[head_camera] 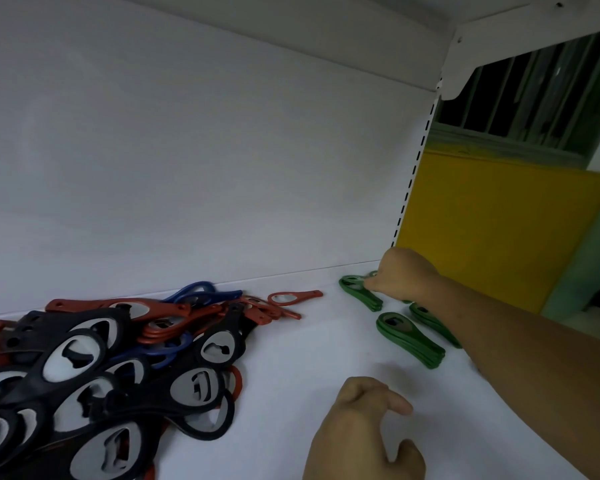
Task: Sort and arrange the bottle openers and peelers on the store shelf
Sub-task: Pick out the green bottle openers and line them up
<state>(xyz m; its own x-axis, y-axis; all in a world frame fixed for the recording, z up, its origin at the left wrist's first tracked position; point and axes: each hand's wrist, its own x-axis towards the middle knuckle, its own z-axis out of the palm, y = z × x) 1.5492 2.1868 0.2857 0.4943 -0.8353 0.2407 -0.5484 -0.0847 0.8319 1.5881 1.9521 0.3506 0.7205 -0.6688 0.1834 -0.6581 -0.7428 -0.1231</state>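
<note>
A jumbled heap of bottle openers lies on the white shelf (309, 348) at the left: black ones (84, 368) in front, red ones (174, 317) and blue ones (194, 289) behind. One red opener (293, 297) lies apart to the right of the heap. At the back right sit small stacks of green openers (411, 339). My right hand (400, 271) reaches to the rear green stack (359, 291) and pinches its head end. My left hand (364, 434) hovers low in front, fingers loosely curled, holding nothing.
The shelf's white back panel (222, 168) rises right behind the openers, and an upper shelf (291, 29) hangs overhead. A slotted upright (414, 168) marks the shelf's right end, with a yellow wall (492, 223) beyond it.
</note>
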